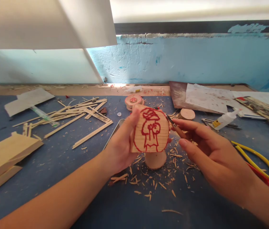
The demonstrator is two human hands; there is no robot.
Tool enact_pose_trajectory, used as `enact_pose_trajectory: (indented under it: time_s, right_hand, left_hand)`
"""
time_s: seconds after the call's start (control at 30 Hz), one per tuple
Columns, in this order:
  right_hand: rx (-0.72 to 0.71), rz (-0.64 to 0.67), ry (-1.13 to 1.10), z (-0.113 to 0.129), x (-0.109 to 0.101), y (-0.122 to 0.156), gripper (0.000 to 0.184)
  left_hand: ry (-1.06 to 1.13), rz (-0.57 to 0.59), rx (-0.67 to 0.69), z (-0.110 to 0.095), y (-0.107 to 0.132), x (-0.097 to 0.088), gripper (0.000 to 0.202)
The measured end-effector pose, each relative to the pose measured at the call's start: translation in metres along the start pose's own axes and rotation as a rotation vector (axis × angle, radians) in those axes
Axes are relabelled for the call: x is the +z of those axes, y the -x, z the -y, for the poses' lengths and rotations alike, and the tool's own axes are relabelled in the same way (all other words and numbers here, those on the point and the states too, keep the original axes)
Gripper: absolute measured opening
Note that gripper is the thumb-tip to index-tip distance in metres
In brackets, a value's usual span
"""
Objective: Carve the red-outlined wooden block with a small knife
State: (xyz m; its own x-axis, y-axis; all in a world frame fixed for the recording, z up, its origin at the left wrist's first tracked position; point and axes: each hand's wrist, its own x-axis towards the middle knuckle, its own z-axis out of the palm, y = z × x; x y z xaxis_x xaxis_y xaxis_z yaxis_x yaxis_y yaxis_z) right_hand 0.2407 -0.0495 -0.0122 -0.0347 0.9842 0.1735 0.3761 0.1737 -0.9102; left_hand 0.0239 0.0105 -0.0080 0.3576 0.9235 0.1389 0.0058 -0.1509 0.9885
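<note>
My left hand (121, 144) grips a flat rounded wooden piece (150, 129) with a red outlined figure drawn on its face, held upright above the blue table (77, 190). My right hand (210, 152) is closed on a thin carving tool (174, 126) whose tip sits at the piece's right edge. A round wooden stub (155, 159) stands on the table right below the held piece. Wood shavings (153, 181) lie scattered under both hands.
A pile of thin wooden sticks (82, 113) lies at the left, wooden blocks (3, 156) at the far left edge. Round wooden discs (133, 101) sit behind. A white glue bottle (226, 119), papers (208, 97) and yellow-handled pliers (260, 162) are on the right.
</note>
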Motion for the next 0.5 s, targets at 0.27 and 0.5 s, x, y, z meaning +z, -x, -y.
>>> enact_pose_trajectory:
  time_s: [0.27,0.5]
  right_hand:
    - [-0.129,0.021,0.119,0.004,-0.003,0.007,0.029]
    - [-0.137,-0.039,0.150,0.004,-0.001,0.006,0.024]
  left_hand:
    - [0.655,0.006,-0.324,-0.014,-0.002,-0.001,0.062]
    - [0.642,-0.174,-0.399,-0.016,-0.009,-0.004,0.040]
